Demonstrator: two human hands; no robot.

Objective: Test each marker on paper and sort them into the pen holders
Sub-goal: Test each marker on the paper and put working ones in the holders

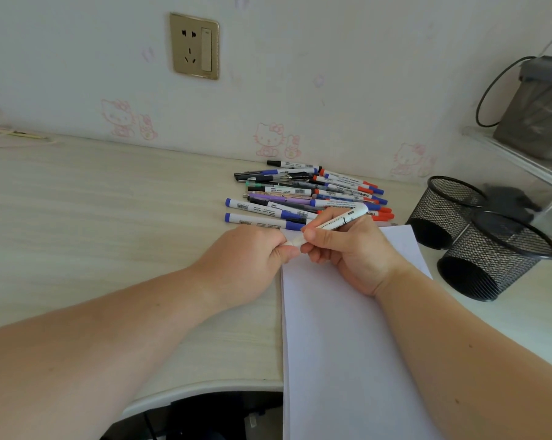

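Presently, entered as seen:

Grip, right: the right hand [347, 252], centre of the frame, is curled round the barrel of a white marker [335, 222], thumb and fingers closed on it, barrel slanting up toward the right.
Grip, left: the left hand [252, 252], just left of centre, pinches the marker's cap end [296, 240] between thumb and fingertips; both hands meet at that end.
Marker in hand: held above the top edge of the paper [338, 344]; tip not exposed as far as can be seen, and whether the cap is seated or coming free cannot be told.
Paper: white sheet running from the centre down to the lower right; no mark visible on its bare part.
Marker pile: loose heap of markers and pens [300, 195], blue, red, black and purple caps, upper centre, just beyond the hands, on the desk [109, 217].
Pen holders: two black mesh pen holders [478, 236] at right of frame, touching, lying tilted with open mouths toward the camera; no markers seen inside them.
Step in hand: judged to be uncapping the first marker for its test; sorting not begun.
Next move calls for: pulling the cap straight off with the left hand while the right steadies the barrel, then bringing the tip down to the sheet.
Risk: the tilted holders may roll when a marker goes in.
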